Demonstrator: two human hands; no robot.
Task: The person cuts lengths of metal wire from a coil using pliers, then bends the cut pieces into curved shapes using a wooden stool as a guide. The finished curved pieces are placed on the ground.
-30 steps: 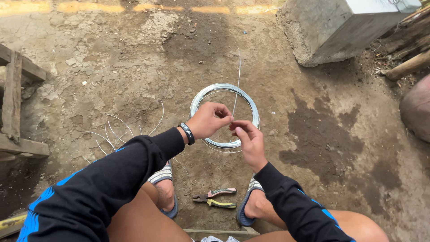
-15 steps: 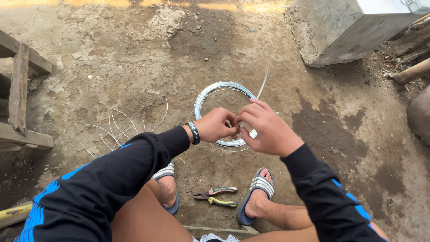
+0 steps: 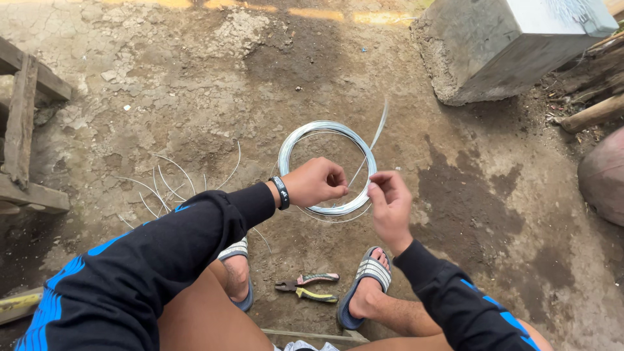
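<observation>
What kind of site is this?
Probably an outdoor work yard: bare cracked dirt ground, a grey concrete block, and a coil of silvery metal wire lying on the soil.

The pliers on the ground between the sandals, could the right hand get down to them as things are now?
Probably yes: the pliers lie uncovered below the right hand, with nothing between, though its fingers look busy with the wire strand.

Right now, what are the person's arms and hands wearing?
Both arms are in black long sleeves with bright blue panels. The left hand is bare, with a black band at its wrist. The right hand is bare, no gloves, no wristband showing.
</observation>
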